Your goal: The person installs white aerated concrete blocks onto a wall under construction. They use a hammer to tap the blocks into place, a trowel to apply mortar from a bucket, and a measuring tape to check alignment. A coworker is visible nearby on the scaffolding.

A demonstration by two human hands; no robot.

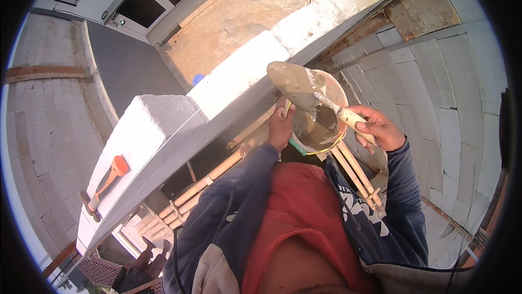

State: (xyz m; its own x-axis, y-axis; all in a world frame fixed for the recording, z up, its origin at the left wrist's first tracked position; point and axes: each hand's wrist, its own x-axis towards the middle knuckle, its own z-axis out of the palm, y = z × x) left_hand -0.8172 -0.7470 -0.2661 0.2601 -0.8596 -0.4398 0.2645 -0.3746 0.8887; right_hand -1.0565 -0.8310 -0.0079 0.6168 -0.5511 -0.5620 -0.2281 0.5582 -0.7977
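R hand (380,129) grips mortar-laden trowel (304,84), L hand (281,125) clutches bucket (315,131) rim (beside white block wall (163,125)).

Sunlit white block walls (435,93), perhaps concrete ground (244,16) below.

Both forearms, in dark blue sleeves, rise from the lower edge and bend inward toward the mortar bucket (318,125). The left hand (280,125) is at the bucket's left rim, fingers curled over its edge, knuckles up. The right hand (380,129) is at the bucket's right side, fist closed around a trowel handle (353,120), wrist cocked inward.
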